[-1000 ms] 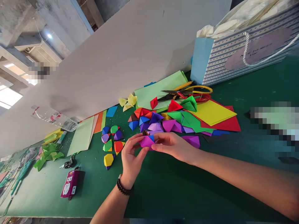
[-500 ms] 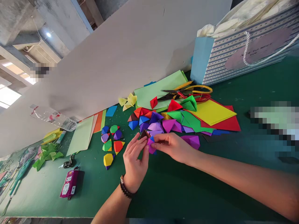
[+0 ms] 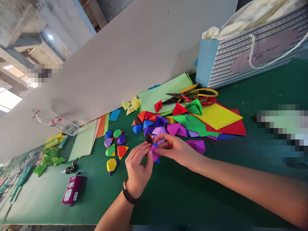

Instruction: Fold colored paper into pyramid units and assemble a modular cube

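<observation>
Between my two hands is a small folded paper piece (image 3: 154, 153), purple with blue corners. My left hand (image 3: 139, 162), a beaded bracelet at its wrist, pinches it from the left. The thumb and forefinger of my right hand (image 3: 172, 148) close on its upper right side. Just behind the fingers a dark brown folded paper piece (image 3: 149, 139) shows; whether it touches my hand I cannot tell. A heap of folded paper pieces (image 3: 160, 121) in blue, purple, red and green lies beyond. Left of my hands stand several two-coloured paper shapes (image 3: 111, 164).
Scissors (image 3: 185, 96) lie on light green paper sheets (image 3: 163, 88) against the wall. Yellow sheets (image 3: 220, 116) rest on red ones. A patterned gift bag (image 3: 240, 57) stands back right. To the left are a plastic bottle (image 3: 56, 122), keys (image 3: 71, 167) and a purple pouch (image 3: 71, 189).
The purple and blue paper piece has turned a little between my fingers, with a blue corner now showing lower down. My right fingers are more bent and raised.
</observation>
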Tool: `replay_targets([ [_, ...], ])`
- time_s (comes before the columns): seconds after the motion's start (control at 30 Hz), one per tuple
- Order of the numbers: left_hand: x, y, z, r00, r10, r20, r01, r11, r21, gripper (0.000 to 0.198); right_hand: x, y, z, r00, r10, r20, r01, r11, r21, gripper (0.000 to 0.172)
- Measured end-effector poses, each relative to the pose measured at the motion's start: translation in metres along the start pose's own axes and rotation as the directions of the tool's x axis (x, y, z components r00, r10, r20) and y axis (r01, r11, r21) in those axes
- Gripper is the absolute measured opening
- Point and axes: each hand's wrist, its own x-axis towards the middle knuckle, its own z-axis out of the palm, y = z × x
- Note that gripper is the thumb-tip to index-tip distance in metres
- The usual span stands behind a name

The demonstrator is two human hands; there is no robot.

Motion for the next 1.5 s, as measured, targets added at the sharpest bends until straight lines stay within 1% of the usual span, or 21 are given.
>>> replay_targets([
  [0.1,0.002,0.002,-0.002,0.999,-0.032,0.01,0.032,0.999,-0.017,0.016,-0.001,-0.003,-0.004,0.998,-0.054,0.028,0.057,0.988,-0.142,0.04],
  [0.2,0.004,0.004,-0.004,0.997,-0.071,0.026,0.073,0.996,-0.048,0.017,-0.003,-0.006,-0.007,0.992,-0.121,0.028,0.124,0.938,-0.323,0.035],
  [0.27,0.005,0.005,-0.005,0.995,-0.089,0.049,0.092,0.993,-0.069,0.016,-0.004,-0.008,-0.007,0.987,-0.156,0.041,0.16,0.913,-0.376,0.031],
  [0.37,0.005,0.006,-0.005,0.991,-0.102,0.088,0.109,0.991,-0.08,0.016,-0.003,-0.009,-0.006,0.975,-0.211,0.062,0.219,0.907,-0.36,0.024],
  [0.53,0.005,0.009,-0.005,0.989,-0.099,0.107,0.108,0.99,-0.085,0.015,-0.002,-0.006,-0.005,0.956,-0.293,0.025,0.285,0.903,-0.323,0.021],
  [0.67,0.005,0.011,-0.005,0.992,-0.085,0.093,0.092,0.993,-0.08,0.014,-0.004,-0.006,-0.004,0.954,-0.299,0.013,0.289,0.906,-0.308,0.021],
  [0.77,0.005,0.012,-0.005,0.99,-0.102,0.094,0.11,0.99,-0.087,0.014,-0.004,-0.006,-0.003,0.963,-0.27,0.007,0.259,0.916,-0.307,0.023],
  [0.83,0.005,0.01,-0.005,0.983,-0.154,0.097,0.163,0.982,-0.097,0.014,-0.003,-0.006,-0.003,0.974,-0.229,0.004,0.22,0.929,-0.297,0.025],
  [0.87,0.005,0.008,-0.005,0.975,-0.2,0.095,0.21,0.972,-0.102,0.015,-0.003,-0.006,-0.003,0.979,-0.206,0.002,0.198,0.94,-0.277,0.027],
  [0.97,0.007,0.001,-0.004,0.924,-0.378,0.054,0.381,0.914,-0.14,0.019,-0.003,-0.004,-0.001,0.984,-0.175,-0.027,0.169,0.974,-0.15,0.037],
  [1.03,0.007,-0.004,-0.003,0.892,-0.453,0.009,0.448,0.878,-0.169,0.022,-0.005,-0.003,0.002,0.986,-0.165,-0.031,0.162,0.983,-0.084,0.038],
  [1.07,0.007,-0.006,-0.002,0.884,-0.468,-0.007,0.46,0.87,-0.177,0.023,-0.007,-0.003,0.004,0.987,-0.161,-0.022,0.159,0.985,-0.072,0.037],
  [1.13,0.005,-0.007,0.001,0.881,-0.473,-0.003,0.464,0.866,-0.187,0.024,-0.008,-0.002,0.008,0.989,-0.146,0.0,0.146,0.986,-0.079,0.036],
  [1.23,0.003,-0.005,0.004,0.883,-0.465,0.065,0.466,0.851,-0.242,0.024,-0.008,-0.003,0.009,0.992,-0.123,0.0,0.123,0.989,-0.088,0.036],
  [1.3,0.003,-0.005,0.003,0.894,-0.436,0.106,0.447,0.843,-0.3,0.028,-0.006,-0.004,0.007,0.995,-0.103,0.0,0.103,0.991,-0.086,0.036],
  [1.37,0.003,-0.007,-0.001,0.914,-0.382,0.136,0.405,0.841,-0.36,0.037,-0.005,-0.005,0.003,0.994,-0.108,0.006,0.108,0.989,-0.104,0.032],
  [1.43,0.004,-0.01,-0.006,0.93,-0.316,0.186,0.366,0.84,-0.401,0.048,-0.005,-0.006,0.0,0.987,-0.162,0.014,0.162,0.972,-0.173,0.024],
  [1.5,0.005,-0.014,-0.011,0.932,-0.264,0.246,0.348,0.838,-0.42,0.056,-0.008,-0.007,-0.002,0.967,-0.254,0.033,0.253,0.926,-0.28,0.017],
])
